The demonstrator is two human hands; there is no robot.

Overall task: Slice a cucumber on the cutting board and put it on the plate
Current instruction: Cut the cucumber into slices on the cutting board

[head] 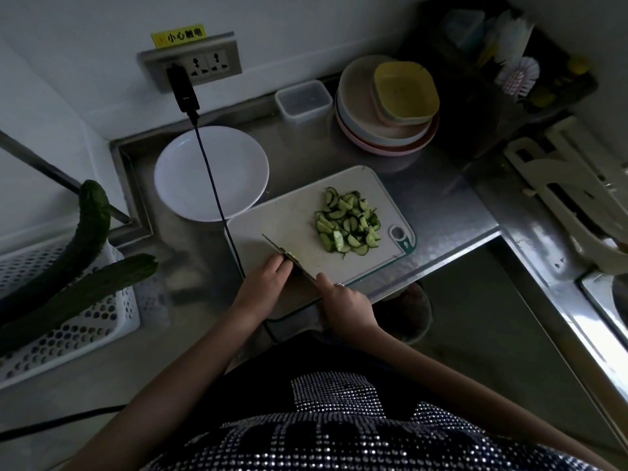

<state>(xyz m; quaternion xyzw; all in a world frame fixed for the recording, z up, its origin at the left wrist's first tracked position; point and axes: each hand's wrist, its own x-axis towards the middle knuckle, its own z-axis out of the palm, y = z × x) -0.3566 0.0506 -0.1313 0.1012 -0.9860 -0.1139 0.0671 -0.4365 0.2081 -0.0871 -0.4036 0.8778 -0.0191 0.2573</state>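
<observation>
From the head camera, the white plate [210,173] sits on the steel worktop [452,212] with nothing in it, touching the far left corner of the cutting board [292,219]. A heap of cucumber slices [348,220] lies on the right half of the board. A white perforated basket [68,321] at the left holds two whole cucumbers [81,239] that stick out over its rim. Behind the board stand a clear lidded box [303,99] and a stack of plates and bowls [387,103].

A black cable [212,178] hangs from a wall socket [190,61] and runs across the plate and the board's left edge toward the person.

The left hand [265,278] has its fingers curled down onto a small remaining piece of cucumber beside the blade. The right hand [343,299] grips the handle of the knife [289,256], whose blade lies across the near left part of the board.
</observation>
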